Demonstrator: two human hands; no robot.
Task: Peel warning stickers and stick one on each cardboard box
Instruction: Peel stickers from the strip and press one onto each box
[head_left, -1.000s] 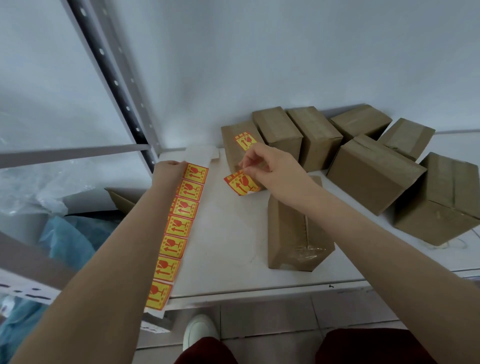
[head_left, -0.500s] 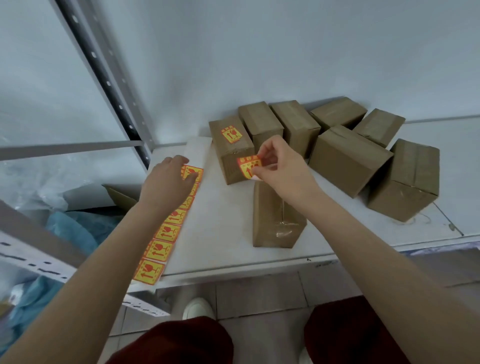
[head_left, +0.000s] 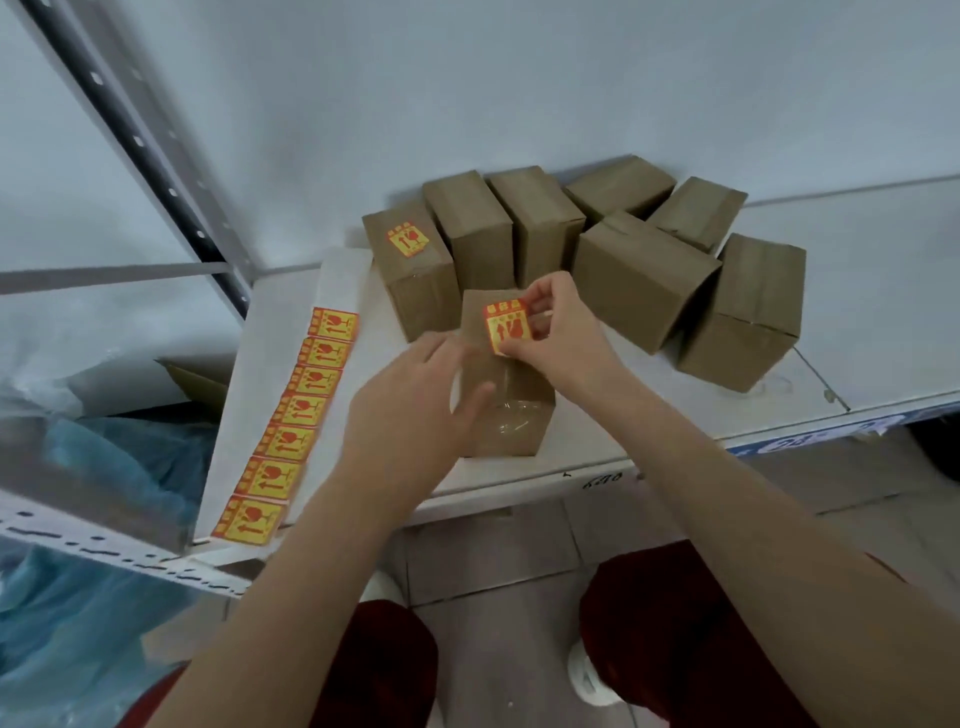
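Yellow-and-red sticker (head_left: 508, 329) pinched by its edge in my right hand (head_left: 558, 338), hanging over the top of the nearest box (head_left: 506, 395). My left hand (head_left: 415, 400) is loose, fingers spread, coming beside that box to steady it. I should lay one edge first, then smooth flat to avoid wrinkles. The sticker strip (head_left: 291, 426) lies on the shelf (head_left: 857, 291) just left of my hands; the labelled box (head_left: 410, 270) stands behind, bare boxes beside it.

shelf (head_left: 857, 291) mid-frame | near box (head_left: 511, 410) at centre front | row of boxes (head_left: 540, 228) behind it, toward upper right | stickered box (head_left: 410, 270) at row's left end | sticker strip (head_left: 291, 421) left of near box | floor (head_left: 498, 561) below shelf edge
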